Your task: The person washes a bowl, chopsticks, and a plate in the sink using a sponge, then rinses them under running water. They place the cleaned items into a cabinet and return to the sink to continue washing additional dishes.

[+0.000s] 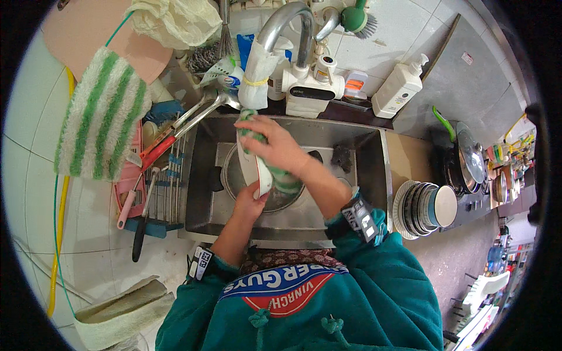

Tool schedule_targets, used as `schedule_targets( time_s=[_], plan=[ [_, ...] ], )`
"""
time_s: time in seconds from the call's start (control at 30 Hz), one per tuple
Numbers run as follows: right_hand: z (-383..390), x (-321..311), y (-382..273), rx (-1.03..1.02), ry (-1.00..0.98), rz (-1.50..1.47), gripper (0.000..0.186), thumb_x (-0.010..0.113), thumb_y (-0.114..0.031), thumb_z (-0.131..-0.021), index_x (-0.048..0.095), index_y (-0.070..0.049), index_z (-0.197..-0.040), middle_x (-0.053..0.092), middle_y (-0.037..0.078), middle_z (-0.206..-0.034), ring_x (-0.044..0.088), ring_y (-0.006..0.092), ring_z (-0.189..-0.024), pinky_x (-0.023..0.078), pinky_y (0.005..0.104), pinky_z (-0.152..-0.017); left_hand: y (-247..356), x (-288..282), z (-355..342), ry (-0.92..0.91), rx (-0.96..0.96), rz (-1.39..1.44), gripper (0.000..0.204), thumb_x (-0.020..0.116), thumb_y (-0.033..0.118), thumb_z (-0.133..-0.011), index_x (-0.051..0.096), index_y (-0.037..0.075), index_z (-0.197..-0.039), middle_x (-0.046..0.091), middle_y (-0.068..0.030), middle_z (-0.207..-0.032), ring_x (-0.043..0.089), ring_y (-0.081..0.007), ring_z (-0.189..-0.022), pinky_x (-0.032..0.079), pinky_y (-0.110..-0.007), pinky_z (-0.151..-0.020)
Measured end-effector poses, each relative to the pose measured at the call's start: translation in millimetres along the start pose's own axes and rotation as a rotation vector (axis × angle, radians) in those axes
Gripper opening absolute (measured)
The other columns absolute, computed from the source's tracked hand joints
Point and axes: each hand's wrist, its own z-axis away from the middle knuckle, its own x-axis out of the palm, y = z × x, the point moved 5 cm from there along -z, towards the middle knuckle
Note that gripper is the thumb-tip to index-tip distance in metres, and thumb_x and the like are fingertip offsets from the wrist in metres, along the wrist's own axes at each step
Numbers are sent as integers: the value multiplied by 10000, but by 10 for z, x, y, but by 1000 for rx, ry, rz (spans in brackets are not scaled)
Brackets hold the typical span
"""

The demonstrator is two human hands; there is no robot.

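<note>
Over the sink, a white dish with a red rim [252,169] is tilted up nearly edge-on, so its full shape is hard to make out. My left hand [249,202] grips its lower end. A green-and-white striped cloth [285,181] is in my right hand [274,145], pressed against the dish's upper part; one end hangs down to the right. Beneath them, in the steel sink [374,175], sits a round metal pan [233,172] with dark handles, partly hidden by my arms. The faucet [288,14], wrapped in white below, stands just beyond the dish.
To the left hang another striped cloth [102,117] and a rack [170,199] with ladles and long-handled tools. Stacked bowls and plates [424,205] stand right of the sink, near a lidded wok [468,155]. A white pump bottle [401,86] is behind the sink.
</note>
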Motion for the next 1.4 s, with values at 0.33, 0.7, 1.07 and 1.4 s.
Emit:
schedule_targets(
  time_s=[0.33, 0.7, 1.07, 1.4],
  plan=[
    [312, 200, 610, 920, -182, -1192, 388, 518, -403, -883, 591, -62, -1055, 639, 44, -949, 613, 122, -802, 503, 266, -750, 179, 446, 219, -245, -101, 139, 429, 555, 137, -823, 460, 1, -1219, 578, -149, -1115, 610, -285, -935, 519, -394, -780],
    [778, 398, 224, 142, 195, -282, 522, 417, -272, -921, 276, -53, -1373, 325, 226, -1350, 303, 345, -1270, 238, 361, -1039, 436, 671, 212, -383, 259, 231, 509, 367, 434, -918, 324, 185, -1360, 357, -19, -1383, 369, -203, -1246, 322, -389, -1020],
    [1180, 612, 711, 399, -100, 196, 489, 528, -308, -863, 419, -57, -1268, 482, 219, -1213, 466, 352, -1127, 387, 413, -951, 281, -185, -45, 157, 202, 390, 280, 500, 136, -868, 495, 67, -1140, 566, -110, -1079, 567, -271, -925, 533, -371, -697],
    [1429, 280, 425, 78, 116, 578, 292, 597, -159, -721, 586, -61, -996, 540, 121, -1043, 494, 297, -1019, 419, 395, -852, 264, 271, 168, -281, -176, 494, 217, 486, 233, -855, 522, 20, -867, 471, -91, -692, 414, -161, -547, 348, -243, -459]
  ],
)
